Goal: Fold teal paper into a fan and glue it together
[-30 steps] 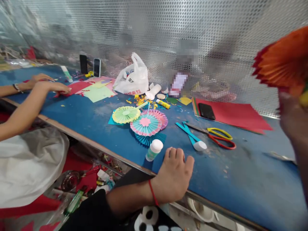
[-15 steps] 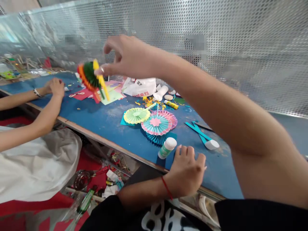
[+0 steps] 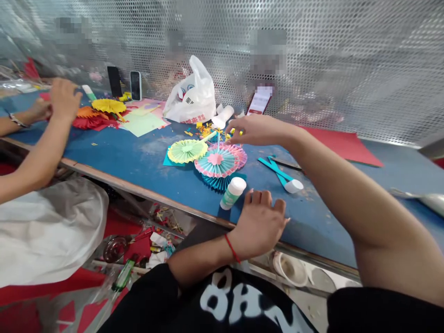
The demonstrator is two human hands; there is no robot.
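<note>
My right hand [image 3: 250, 129] hovers low over the back of the table with curved fingers and a gap between fingers and thumb. Its fingertips partly cover a yellow glue stick [image 3: 240, 132] beside yellow paper scraps [image 3: 201, 129]; no grip shows. By the front edge, my left hand [image 3: 262, 224] rests with its fingers loosely spread on the tabletop, holding nothing. A white-capped glue stick [image 3: 233, 193] stands upright just left of it. Beyond lie a blue-and-pink pleated paper fan [image 3: 208, 165] and a yellow-green pleated fan [image 3: 177, 151].
Blue paper strips [image 3: 275, 171] and a white cap [image 3: 293, 186] lie right of the fans. A plastic bag [image 3: 192, 99] and a phone [image 3: 260, 99] stand at the back. Red paper [image 3: 342, 145] is at right. A co-worker's hands [image 3: 62, 99] are near a yellow fan [image 3: 109, 106].
My right hand has come from the upper left, where it was at a green-and-orange fan with a yellow handle, back to the middle right. My left hand stays on the table.
</note>
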